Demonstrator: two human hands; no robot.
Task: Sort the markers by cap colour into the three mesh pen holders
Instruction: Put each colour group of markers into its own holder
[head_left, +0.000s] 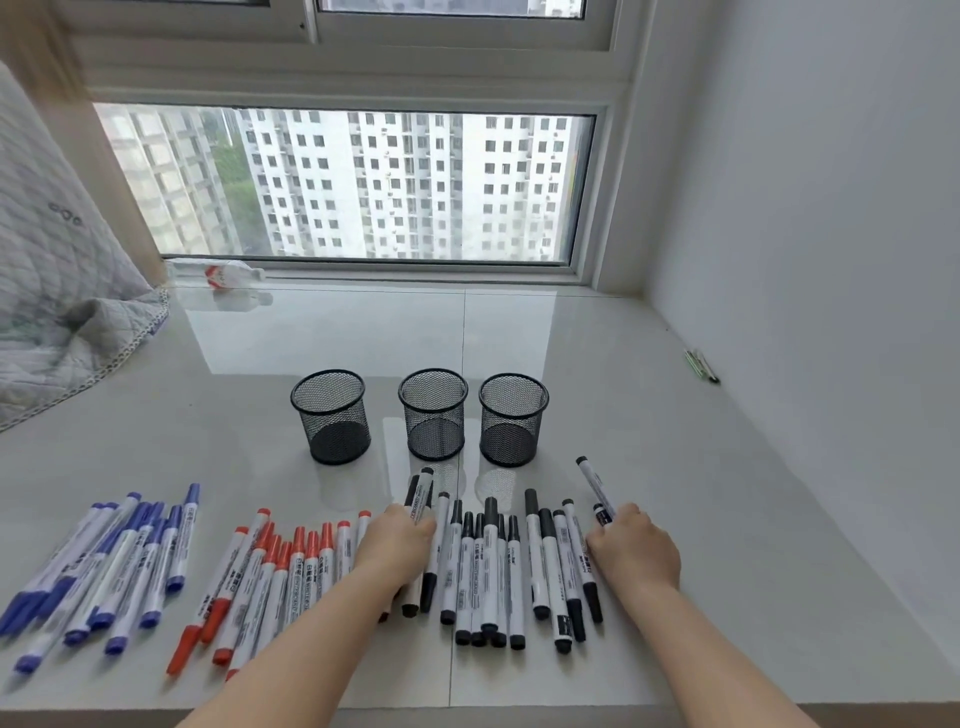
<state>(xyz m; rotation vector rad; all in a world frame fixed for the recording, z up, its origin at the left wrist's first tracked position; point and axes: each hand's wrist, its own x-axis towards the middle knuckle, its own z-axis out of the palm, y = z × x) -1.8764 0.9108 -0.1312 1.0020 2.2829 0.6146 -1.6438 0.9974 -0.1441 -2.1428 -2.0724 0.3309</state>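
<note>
We list first the glossy pale stone-tile window ledge, smooth enough to mirror the panes above it. At its left edge lies a quilted grey fabric cover, stitched in diamonds and rumpled.

Three black wire-mesh cylindrical pen holders stand upright in a row mid-ledge, apart from one another, with nothing inside them.

In front of them the slim white-barrelled markers lie flat in three fans — blue-capped markers at left, red-capped markers in the middle, black-capped markers at right.

Our left hand curls its fingers round two black-capped markers at the left edge of the black fan, their tips raised toward the middle holder. Our right hand pinches two more black-capped markers at the fan's right edge, angled up and leftward.

A clear plastic bottle with a red label lies on its side by the window frame. A few thin dark pens rest by the right wall.
</note>
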